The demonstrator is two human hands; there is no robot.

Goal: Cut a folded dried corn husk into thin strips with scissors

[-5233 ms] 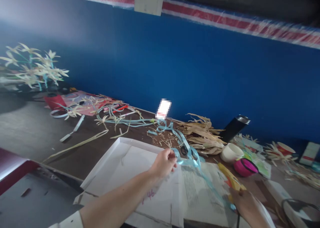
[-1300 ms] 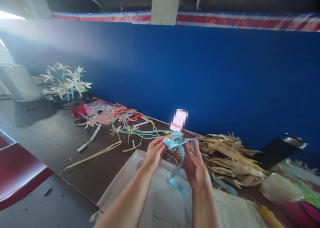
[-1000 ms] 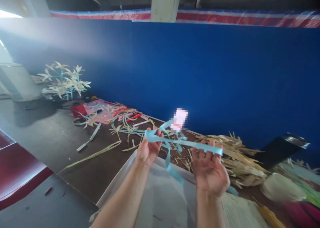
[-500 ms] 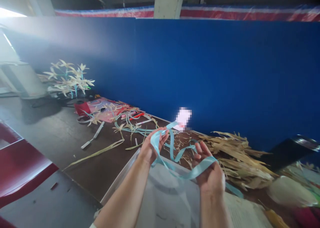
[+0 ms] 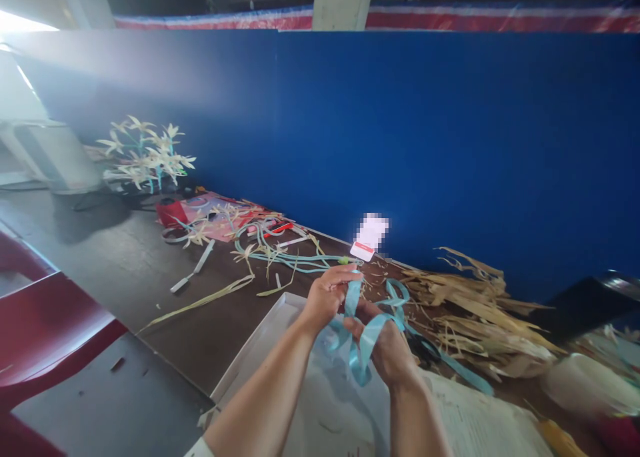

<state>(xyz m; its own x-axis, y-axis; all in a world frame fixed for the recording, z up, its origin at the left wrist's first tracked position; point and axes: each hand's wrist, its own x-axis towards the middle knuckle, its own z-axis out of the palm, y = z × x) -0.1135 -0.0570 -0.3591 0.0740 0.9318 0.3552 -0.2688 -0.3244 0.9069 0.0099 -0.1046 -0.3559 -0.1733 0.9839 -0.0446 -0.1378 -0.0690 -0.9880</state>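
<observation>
A light blue ribbon [image 5: 371,340] hangs in loops between and over my hands, above a white shallow tray [image 5: 320,390]. My left hand [image 5: 326,298] pinches one stretch of it between fingertips and thumb. Just to the right and a little lower, my right hand [image 5: 390,350] is curled around the ribbon, which crosses in front of its fingers. More loops rise behind the right hand, and a tail runs down to the right onto the table. Part of the right hand's grip is hidden by the ribbon.
Dried corn husks [image 5: 480,317] lie at right beside a dark cylinder [image 5: 575,310]. Pale blue cords [image 5: 280,260] and loose strips lie behind my left hand. A husk-flower arrangement [image 5: 150,153] stands at far left, near a red stool [image 5: 55,350]. A blue partition [image 5: 425,130] borders the table.
My hands have come closer together, the right moving left toward the left hand. The wide ribbon loop between them has drawn up into shorter, tighter loops.
</observation>
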